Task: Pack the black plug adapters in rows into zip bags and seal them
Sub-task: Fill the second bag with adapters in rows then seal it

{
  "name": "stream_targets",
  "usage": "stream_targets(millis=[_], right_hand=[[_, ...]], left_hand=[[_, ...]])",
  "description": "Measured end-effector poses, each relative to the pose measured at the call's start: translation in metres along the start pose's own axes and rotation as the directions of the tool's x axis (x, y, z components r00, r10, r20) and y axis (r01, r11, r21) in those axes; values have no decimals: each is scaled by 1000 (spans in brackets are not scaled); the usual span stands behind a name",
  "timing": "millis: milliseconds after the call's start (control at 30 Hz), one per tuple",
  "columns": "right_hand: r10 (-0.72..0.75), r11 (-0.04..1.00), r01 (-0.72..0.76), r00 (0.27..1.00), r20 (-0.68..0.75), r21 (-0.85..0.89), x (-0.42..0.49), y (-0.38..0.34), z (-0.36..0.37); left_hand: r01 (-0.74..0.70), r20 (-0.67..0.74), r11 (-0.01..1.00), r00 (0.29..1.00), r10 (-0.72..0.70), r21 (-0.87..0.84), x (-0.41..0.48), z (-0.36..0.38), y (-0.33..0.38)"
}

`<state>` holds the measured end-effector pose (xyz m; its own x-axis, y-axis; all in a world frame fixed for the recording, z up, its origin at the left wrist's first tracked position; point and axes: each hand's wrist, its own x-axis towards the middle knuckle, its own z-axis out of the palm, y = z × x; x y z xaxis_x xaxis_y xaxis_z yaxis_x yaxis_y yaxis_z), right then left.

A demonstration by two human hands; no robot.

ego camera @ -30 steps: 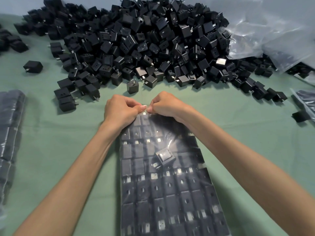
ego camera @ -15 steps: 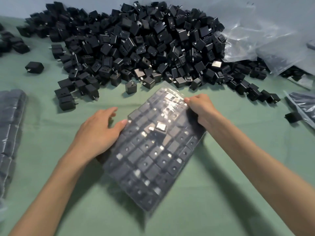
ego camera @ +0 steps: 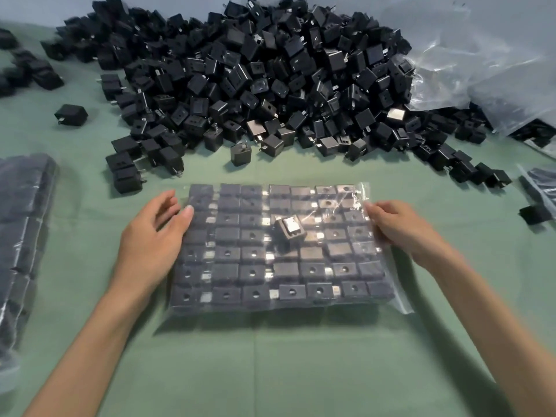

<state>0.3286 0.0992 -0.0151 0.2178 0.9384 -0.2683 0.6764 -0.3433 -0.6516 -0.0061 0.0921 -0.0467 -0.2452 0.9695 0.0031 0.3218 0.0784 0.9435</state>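
Observation:
A clear zip bag [ego camera: 279, 251] filled with rows of black plug adapters lies crosswise on the green cloth in front of me. One adapter [ego camera: 290, 230] sits loose and tilted on top of the rows inside the bag. My left hand [ego camera: 153, 245] rests against the bag's left edge with relaxed fingers. My right hand [ego camera: 400, 230] holds the bag's right edge, fingers curled on the plastic. A big heap of loose black adapters [ego camera: 255, 79] lies beyond the bag.
Filled bags [ego camera: 21, 236] lie stacked at the left edge. Crumpled clear plastic bags [ego camera: 481, 64] sit at the back right. Another bag [ego camera: 541, 188] and a stray adapter [ego camera: 534, 213] lie at the far right; a single adapter [ego camera: 71, 114] lies at the left.
Both hands left the bag's top edge where they were pinching it. The bag was turned from lengthwise to crosswise, and the hands now sit at its left and right ends.

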Motion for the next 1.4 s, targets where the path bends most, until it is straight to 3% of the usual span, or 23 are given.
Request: stream_targets(millis=[67, 133, 267, 567, 767, 1233, 1400], right_hand=[[-64, 996, 54, 985, -162, -65, 2, -2, 14], [-46, 997, 60, 961, -273, 43, 4, 1, 24], [7, 977, 66, 939, -344, 201, 6, -1, 35], [-86, 964, 157, 948, -306, 215, 5, -11, 46], [-59, 966, 99, 984, -168, 240, 13, -17, 36], [-210, 974, 223, 953, -217, 40, 28, -23, 37], [-179, 976, 202, 953, -245, 74, 31, -20, 37]], left_hand=[[-14, 48, 999, 999, 17, -48, -5, 6, 2], [-36, 74, 997, 996, 42, -72, -9, 10, 3], [-39, 26, 997, 999, 40, -66, -7, 7, -1], [-78, -55, 996, 995, 80, 36, 2, -6, -6], [-91, -62, 996, 994, 92, 25, 1, -6, -6], [-68, -70, 998, 995, 67, -5, 1, -6, -8], [-65, -66, 997, 996, 63, -30, 1, -6, -6]])
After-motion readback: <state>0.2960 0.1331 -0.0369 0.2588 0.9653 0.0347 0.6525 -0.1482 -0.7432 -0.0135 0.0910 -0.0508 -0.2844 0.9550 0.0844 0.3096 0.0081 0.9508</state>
